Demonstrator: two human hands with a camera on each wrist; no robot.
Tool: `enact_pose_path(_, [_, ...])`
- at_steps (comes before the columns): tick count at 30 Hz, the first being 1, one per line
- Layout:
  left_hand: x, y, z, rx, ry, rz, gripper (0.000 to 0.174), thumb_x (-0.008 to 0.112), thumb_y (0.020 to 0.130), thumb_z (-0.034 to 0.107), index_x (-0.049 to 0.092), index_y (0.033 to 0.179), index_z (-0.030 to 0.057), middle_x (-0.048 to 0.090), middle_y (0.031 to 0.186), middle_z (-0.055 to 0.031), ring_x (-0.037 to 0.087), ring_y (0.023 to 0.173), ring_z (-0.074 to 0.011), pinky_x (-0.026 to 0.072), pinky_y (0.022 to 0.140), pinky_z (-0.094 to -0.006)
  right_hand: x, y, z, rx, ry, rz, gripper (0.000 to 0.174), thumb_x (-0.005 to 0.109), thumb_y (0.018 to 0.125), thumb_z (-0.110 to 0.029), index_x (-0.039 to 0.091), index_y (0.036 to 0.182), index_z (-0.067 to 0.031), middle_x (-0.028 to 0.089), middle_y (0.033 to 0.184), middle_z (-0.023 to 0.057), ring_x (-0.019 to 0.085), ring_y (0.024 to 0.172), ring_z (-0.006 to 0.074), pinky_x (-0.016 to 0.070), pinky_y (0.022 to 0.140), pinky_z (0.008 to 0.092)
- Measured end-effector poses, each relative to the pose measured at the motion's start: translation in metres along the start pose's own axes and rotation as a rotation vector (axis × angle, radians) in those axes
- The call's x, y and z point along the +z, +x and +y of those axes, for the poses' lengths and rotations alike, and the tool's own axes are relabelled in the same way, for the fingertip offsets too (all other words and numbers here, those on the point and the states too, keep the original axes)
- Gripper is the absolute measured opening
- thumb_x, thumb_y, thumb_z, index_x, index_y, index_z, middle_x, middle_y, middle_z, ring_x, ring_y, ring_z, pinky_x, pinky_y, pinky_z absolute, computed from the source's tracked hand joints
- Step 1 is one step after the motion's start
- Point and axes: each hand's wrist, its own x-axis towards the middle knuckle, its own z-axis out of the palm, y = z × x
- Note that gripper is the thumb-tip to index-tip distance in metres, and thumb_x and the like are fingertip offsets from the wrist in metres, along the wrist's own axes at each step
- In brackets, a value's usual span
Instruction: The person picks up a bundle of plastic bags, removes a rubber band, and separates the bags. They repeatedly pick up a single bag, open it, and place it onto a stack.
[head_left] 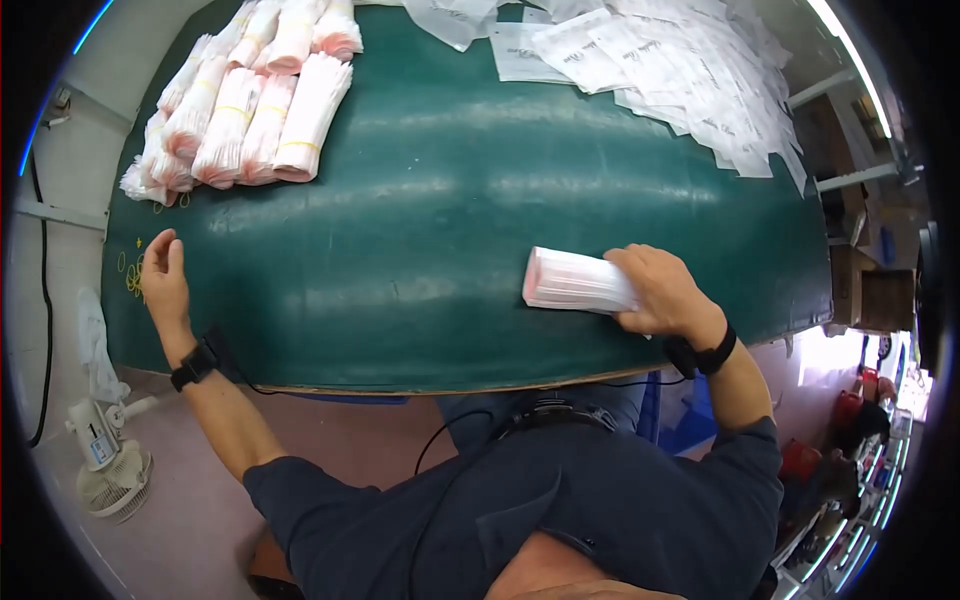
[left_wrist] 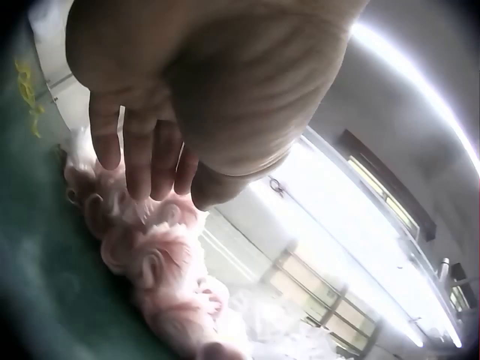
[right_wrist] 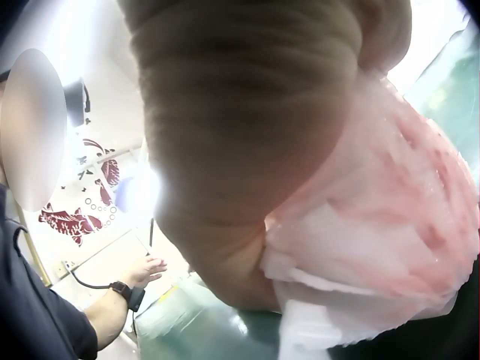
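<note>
My right hand (head_left: 660, 290) grips one end of a rolled bundle of white and pink plastic bags (head_left: 575, 281), close over the green table at the right front. In the right wrist view the thumb side of that hand wraps the crumpled, pinkish end of the bundle (right_wrist: 382, 225). No band shows around this bundle. At the table's left edge my left hand (head_left: 167, 280) hangs with relaxed fingers, nothing in them. It is nearest to several loose yellow rubber bands (head_left: 134, 278). Beyond its fingers, the left wrist view shows stacked bag bundles (left_wrist: 161, 255).
More rolled bundles (head_left: 228, 118), some banded in yellow, are piled at the back left of the green table (head_left: 420, 230). Flat printed plastic bags (head_left: 660, 75) spread over the back right. A fan (head_left: 115, 475) stands off the left corner; cables run along the front edge.
</note>
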Motion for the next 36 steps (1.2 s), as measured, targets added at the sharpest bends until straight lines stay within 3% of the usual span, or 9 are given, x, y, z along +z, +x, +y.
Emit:
enact_pose_path(4, [0.116, -0.098, 0.186, 0.099, -0.046, -0.496, 0.038, 0.076, 0.101, 0.016, 0.069, 0.135, 0.0006, 0.074, 0.125, -0.0096, 0.07, 0.114, -0.0183, 0.0536, 0.104, -0.033, 0.005, -0.007, 0.002, -0.058, -0.025, 0.006, 0.062, 0.08, 0.065, -0.019, 0.063, 0.123, -0.0042, 0.066, 0.101, 0.0152, 0.066, 0.096, 0.0382, 0.0538, 0.084, 0.0473])
enact_pose_path(7, [0.193, -0.155, 0.273, 0.279, -0.064, -0.834, 0.058, 0.083, 0.093, 0.028, 0.064, 0.141, 0.0011, 0.071, 0.136, -0.0179, 0.067, 0.128, -0.0312, 0.0509, 0.11, -0.0407, 0.005, -0.013, -0.001, -0.113, -0.089, 0.029, 0.06, 0.081, 0.066, -0.019, 0.063, 0.122, -0.0052, 0.066, 0.102, 0.0132, 0.067, 0.098, 0.0359, 0.0534, 0.085, 0.0463])
enact_pose_path(12, [0.274, -0.231, 0.337, 0.728, 0.073, -0.942, 0.079, 0.09, 0.081, 0.038, 0.06, 0.146, 0.0055, 0.066, 0.141, -0.0209, 0.061, 0.132, -0.0402, 0.0501, 0.11, -0.0459, 0.017, -0.026, -0.005, -0.175, -0.17, 0.203, 0.058, 0.083, 0.069, -0.02, 0.063, 0.121, -0.0066, 0.067, 0.102, 0.0094, 0.068, 0.097, 0.0307, 0.0528, 0.086, 0.0439])
enact_pose_path(17, [0.272, -0.251, 0.361, 0.683, 0.346, -0.93, 0.085, 0.091, 0.078, 0.041, 0.058, 0.148, 0.0054, 0.065, 0.142, -0.024, 0.06, 0.13, -0.0446, 0.049, 0.11, -0.0491, 0.032, -0.042, 0.001, -0.254, -0.236, 0.328, 0.05, 0.081, 0.075, -0.018, 0.065, 0.121, -0.0087, 0.067, 0.104, 0.0058, 0.068, 0.1, 0.0263, 0.0512, 0.097, 0.0449])
enact_pose_path(21, [0.254, -0.265, 0.382, 0.468, 0.518, -1.068, 0.083, 0.09, 0.08, 0.04, 0.057, 0.149, 0.008, 0.066, 0.137, -0.0232, 0.063, 0.128, -0.043, 0.0499, 0.108, -0.0497, 0.033, -0.045, 0.007, -0.331, -0.301, 0.445, 0.041, 0.075, 0.083, -0.016, 0.066, 0.122, -0.0116, 0.068, 0.11, 0.0026, 0.067, 0.111, 0.0232, 0.0431, 0.115, 0.0508])
enact_pose_path(25, [0.255, -0.272, 0.353, 0.341, 0.058, -1.113, 0.073, 0.085, 0.091, 0.037, 0.056, 0.148, 0.0018, 0.068, 0.137, -0.0172, 0.064, 0.131, -0.0338, 0.0491, 0.11, -0.0429, 0.037, -0.041, 0.018, -0.382, -0.348, 0.553, 0.036, 0.069, 0.088, -0.014, 0.066, 0.124, -0.0145, 0.068, 0.12, 0.0008, 0.064, 0.127, 0.0211, 0.0306, 0.127, 0.0569])
enact_pose_path(28, [0.286, -0.273, 0.34, -0.362, -0.637, -1.131, 0.062, 0.08, 0.099, 0.03, 0.054, 0.146, -0.0023, 0.067, 0.134, -0.0128, 0.066, 0.125, -0.0227, 0.0537, 0.105, -0.0372, 0.044, -0.037, 0.021, -0.39, -0.341, 0.568, 0.036, 0.068, 0.091, -0.014, 0.066, 0.126, -0.0157, 0.067, 0.129, 0.0012, 0.06, 0.135, 0.0211, 0.0262, 0.13, 0.0584])
enact_pose_path(33, [0.327, -0.288, 0.327, -0.465, -0.804, -1.163, 0.061, 0.076, 0.103, 0.022, 0.049, 0.149, -0.0067, 0.065, 0.136, -0.0116, 0.065, 0.125, -0.0169, 0.0562, 0.103, -0.0335, 0.039, -0.036, 0.023, -0.266, -0.309, 0.608, 0.043, 0.068, 0.092, -0.014, 0.064, 0.136, -0.0154, 0.062, 0.148, 0.0072, 0.052, 0.146, 0.027, 0.0283, 0.13, 0.0565])
enact_pose_path(36, [0.338, -0.307, 0.333, -0.495, -0.927, -1.008, 0.067, 0.078, 0.1, 0.012, 0.043, 0.153, -0.006, 0.064, 0.139, -0.0143, 0.066, 0.123, -0.0188, 0.0574, 0.103, -0.0347, 0.043, -0.042, 0.024, -0.145, -0.224, 0.677, 0.05, 0.067, 0.095, -0.012, 0.061, 0.144, -0.0141, 0.059, 0.153, 0.0124, 0.05, 0.148, 0.0314, 0.0316, 0.128, 0.0542])
